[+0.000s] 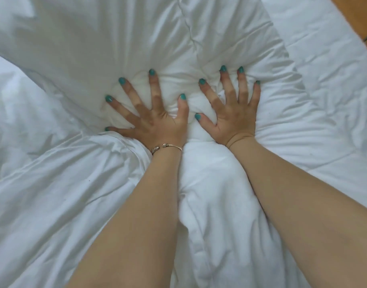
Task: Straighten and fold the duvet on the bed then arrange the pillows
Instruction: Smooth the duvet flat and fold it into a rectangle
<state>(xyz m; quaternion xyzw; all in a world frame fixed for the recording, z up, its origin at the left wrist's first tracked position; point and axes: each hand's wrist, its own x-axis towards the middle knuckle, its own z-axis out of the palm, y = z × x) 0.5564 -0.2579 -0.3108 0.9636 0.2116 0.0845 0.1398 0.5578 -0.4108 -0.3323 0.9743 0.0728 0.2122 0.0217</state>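
bed sheet, left: white, creased; shows at the far left edge, lower than the bulk of bedding beside it
duvet: white, thick, heavily wrinkled; fills nearly the whole view; bunched into a raised ridge that runs from the bottom centre up between the two forearms; a stitched seam runs up from above the hands toward the top edge; sunken where the hands push in, creases radiating outward from that spot
left hand: palm down on the duvet, left of centre; fingers straight and spread wide, thumb out toward the other hand; pressing into the padding, holding nothing; teal-green polish on the nails
bracelet: thin metal bangle with two bead ends, on the left wrist; touching the duvet fold beside it
gap between hands: a puffed lump of duvet rises between the two thumbs; thumbs near each other, not touching
right hand: palm down on the duvet, right of centre; fingers straight and splayed, fingertips sunk into the fabric; pressing flat, gripping nothing; same teal-green nails
forearms: both bare, entering from the bottom edge, angling inward to the hands
bedding, right: flat white layer with faint quilt lines, beyond the duvet's bulged edge; cannot tell if sheet or more duvet
floor: orange-brown strip, top right corner, beyond the bed's edge
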